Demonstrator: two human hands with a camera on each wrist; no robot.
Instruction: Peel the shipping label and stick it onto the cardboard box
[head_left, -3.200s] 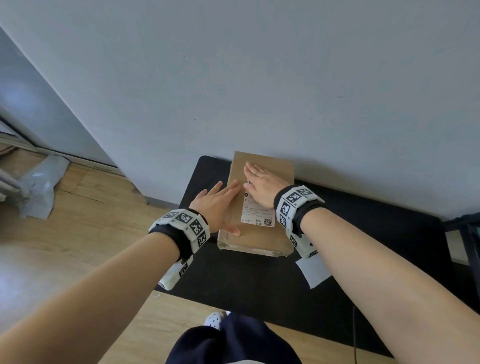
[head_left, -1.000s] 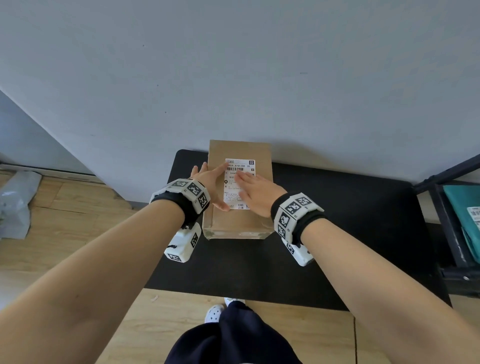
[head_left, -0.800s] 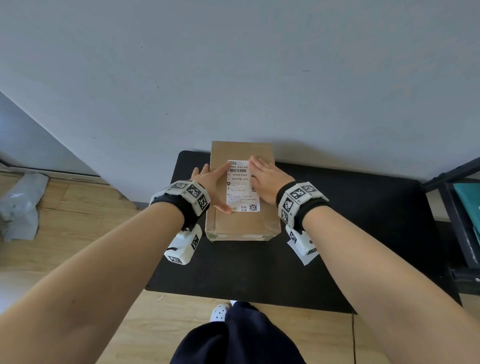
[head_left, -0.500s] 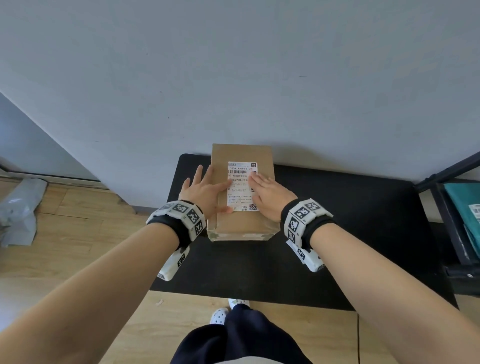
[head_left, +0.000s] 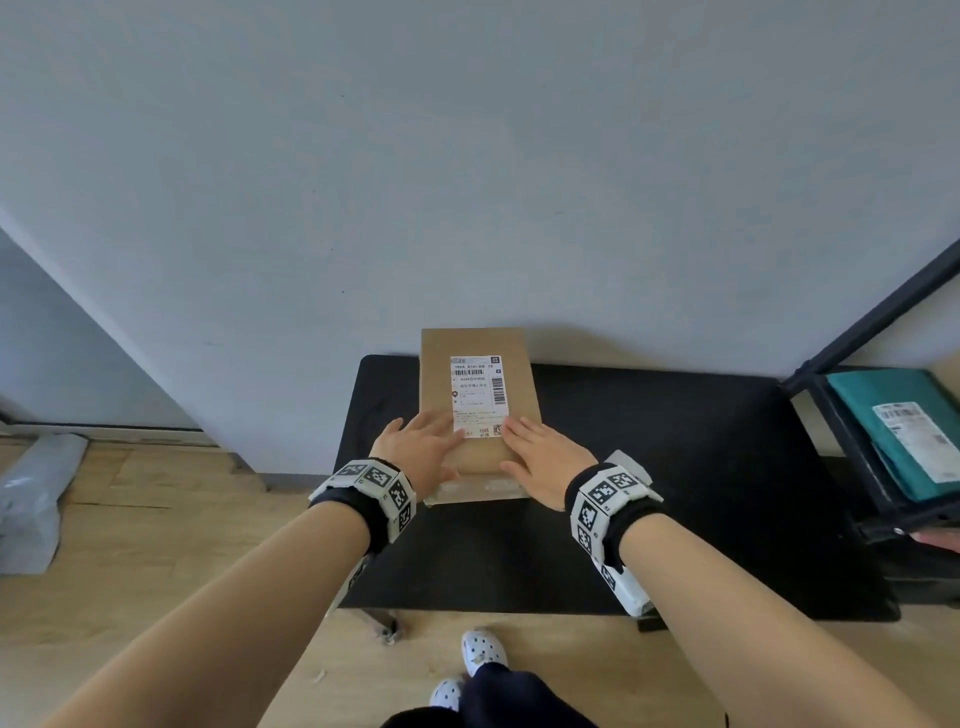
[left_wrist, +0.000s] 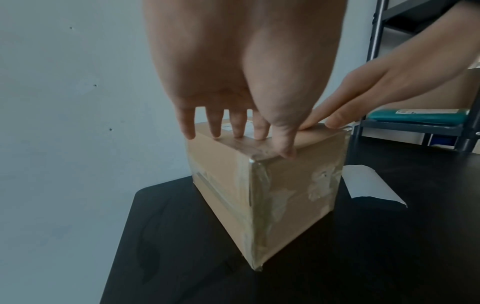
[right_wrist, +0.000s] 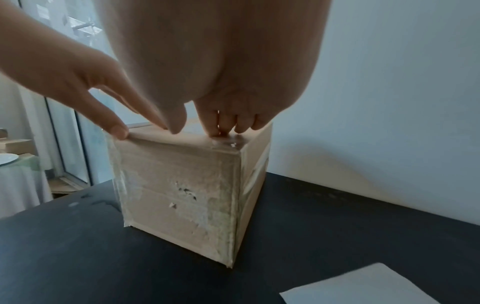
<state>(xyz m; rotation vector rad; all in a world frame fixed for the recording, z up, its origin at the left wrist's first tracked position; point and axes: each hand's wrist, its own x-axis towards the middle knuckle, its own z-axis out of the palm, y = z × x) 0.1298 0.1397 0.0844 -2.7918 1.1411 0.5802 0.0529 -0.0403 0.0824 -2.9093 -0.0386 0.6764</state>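
While both hands lie flat on it, the cardboard box (head_left: 480, 415) stands on the black worktop (head_left: 675, 493) near the far-left corner, its far end against the grey wall (head_left: 467, 156). Old clear tape, partly torn, covers the near face and corners of the box.

To the right of the worktop is a black metal shelf (head_left: 857, 467) with a teal mailer bag (head_left: 904, 431) on it, that bag carrying its own white label. On the wood floor (head_left: 130, 545) at far left lies a grey plastic bag (head_left: 31, 499).

Left hand (head_left: 421, 449): fingers straight and spread, pressing on the box top at its near-left part, fingertips at the lower-left edge of the label, thumb at the near edge of the box. Right hand (head_left: 545, 457): fingers straight and close together, pressing the near-right part of the top, fingertips at the lower-right corner of the label. Neither hand grips anything.

Shipping label (head_left: 478, 396): white, printed with barcodes, stuck flat on the box top, centred side to side, long side running along the length of the box.

White backing paper (left_wrist: 369, 185) lies on the worktop just right of the box, one end curled up.
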